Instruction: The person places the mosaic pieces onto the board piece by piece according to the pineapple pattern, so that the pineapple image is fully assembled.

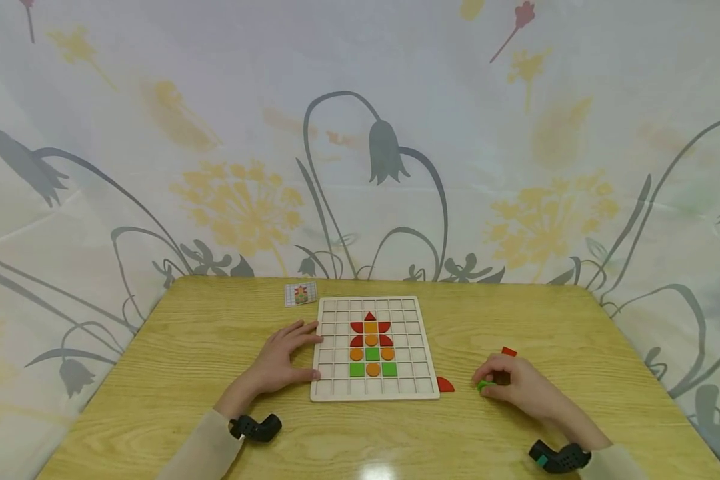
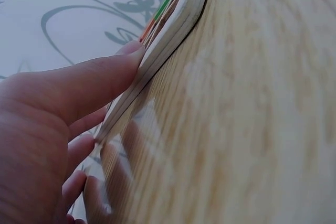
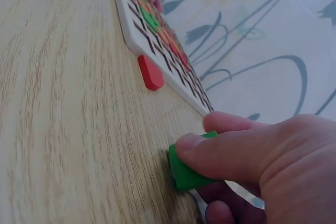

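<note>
A white gridded board [image 1: 339, 389] bears red, orange and green tiles set in a figure down its middle columns. My left hand [image 1: 281, 357] rests along the board's left edge, thumb and fingertips touching the rim with fingers extended. In the left wrist view the thumb [image 2: 107, 74] lies against the board's side. To the right of the board, my right hand [image 1: 519, 383] pinches a green square tile [image 3: 191, 169] between thumb and fingers, low over the table. A red quarter-round tile [image 1: 446, 385] lies by the board's lower right corner.
Another red tile [image 1: 509, 351] shows just behind my right hand. A small pattern card [image 1: 301, 294] lies at the board's upper left corner. The wooden table [image 1: 348, 433] ends at a flower-printed curtain [image 1: 246, 133] at the back.
</note>
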Motion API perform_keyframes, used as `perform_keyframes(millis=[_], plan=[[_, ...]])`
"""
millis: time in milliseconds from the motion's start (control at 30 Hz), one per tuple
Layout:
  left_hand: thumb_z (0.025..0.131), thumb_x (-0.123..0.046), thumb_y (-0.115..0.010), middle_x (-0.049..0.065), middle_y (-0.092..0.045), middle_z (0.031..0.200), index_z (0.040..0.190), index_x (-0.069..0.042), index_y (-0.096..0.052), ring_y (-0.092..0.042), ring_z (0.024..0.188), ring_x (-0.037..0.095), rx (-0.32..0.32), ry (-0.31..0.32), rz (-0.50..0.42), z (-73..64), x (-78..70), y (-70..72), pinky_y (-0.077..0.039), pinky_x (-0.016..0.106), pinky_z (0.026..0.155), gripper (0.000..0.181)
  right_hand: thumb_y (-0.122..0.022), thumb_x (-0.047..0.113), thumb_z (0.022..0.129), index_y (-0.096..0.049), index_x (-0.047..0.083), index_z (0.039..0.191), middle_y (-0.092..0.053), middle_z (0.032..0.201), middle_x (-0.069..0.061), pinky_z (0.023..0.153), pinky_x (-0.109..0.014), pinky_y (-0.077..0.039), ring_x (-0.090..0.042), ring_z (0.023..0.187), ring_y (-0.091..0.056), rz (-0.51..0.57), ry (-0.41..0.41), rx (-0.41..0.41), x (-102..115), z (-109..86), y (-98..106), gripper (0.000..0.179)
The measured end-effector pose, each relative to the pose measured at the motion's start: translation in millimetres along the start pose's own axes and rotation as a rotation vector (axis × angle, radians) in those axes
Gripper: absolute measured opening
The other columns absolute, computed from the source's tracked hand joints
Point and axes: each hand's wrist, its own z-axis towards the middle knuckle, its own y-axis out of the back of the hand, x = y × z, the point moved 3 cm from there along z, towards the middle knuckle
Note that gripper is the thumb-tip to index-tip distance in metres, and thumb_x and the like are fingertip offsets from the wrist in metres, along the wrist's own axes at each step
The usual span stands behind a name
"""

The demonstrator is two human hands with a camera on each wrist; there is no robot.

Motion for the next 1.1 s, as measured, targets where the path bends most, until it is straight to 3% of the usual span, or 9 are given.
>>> perform_keyframes(millis=[200, 400, 633, 800, 1100], plan=[[0.083, -0.044, -0.078, 0.008, -0.040, 0.156, 0.134, -0.015, -0.064, -0.023, 0.147, 0.038, 0.001, -0.001, -0.001, 0.0, -1.1, 0.2, -0.016, 0.068, 0.111, 0.061, -0.075, 0.010, 0.089, -0.071, 0.013, 0.097, -0.062, 0.099, -0.002, 0.078, -0.026, -0.054, -0.012, 0.090, -0.063, -0.007, 0.016, -0.081, 8, 7.4, -7, 0.010], [0.083, -0.043, -0.078, 0.009, -0.040, 0.156, 0.133, -0.014, -0.064, -0.024, 0.147, 0.038, -0.007, -0.001, -0.007, -0.1, -2.4, 1.4, -0.016, 0.068, 0.111, 0.060, -0.072, 0.005, 0.091, -0.071, 0.012, 0.096, -0.062, 0.099, -0.004, 0.072, -0.029, -0.057, -0.015, 0.091, -0.065, 0.047, 0.040, -0.106, 23, 21.7, -28, 0.009], [0.082, -0.043, -0.078, 0.009, -0.040, 0.156, 0.134, -0.014, -0.064, -0.023, 0.147, 0.038, -0.002, 0.002, -0.007, -0.6, -2.7, 1.2, -0.016, 0.068, 0.111, 0.061, -0.075, 0.000, 0.086, -0.072, 0.013, 0.090, -0.067, 0.105, -0.005, 0.074, -0.028, -0.057, -0.015, 0.088, -0.067, 0.044, 0.040, -0.199, 44, 43.3, -56, 0.014], [0.082, -0.043, -0.078, 0.008, -0.040, 0.156, 0.134, -0.014, -0.064, -0.023, 0.147, 0.038, -0.002, 0.006, -0.007, -1.1, -1.3, 1.0, -0.016, 0.068, 0.111, 0.061, -0.073, -0.002, 0.087, -0.071, 0.014, 0.086, -0.069, 0.104, -0.006, 0.074, -0.027, -0.057, -0.015, 0.090, -0.066, 0.090, 0.040, -0.195, 53, 57.6, -76, 0.015], [0.083, -0.045, -0.078, 0.007, -0.040, 0.156, 0.133, -0.016, -0.064, -0.023, 0.147, 0.037, 0.001, 0.006, -0.001, 0.0, 0.0, 0.6, -0.016, 0.068, 0.111, 0.060, -0.071, -0.003, 0.088, -0.077, 0.007, 0.099, -0.069, 0.116, -0.008, 0.080, -0.025, -0.056, -0.025, 0.105, -0.067, 0.140, 0.043, -0.103, 63, 69.5, -102, 0.016]])
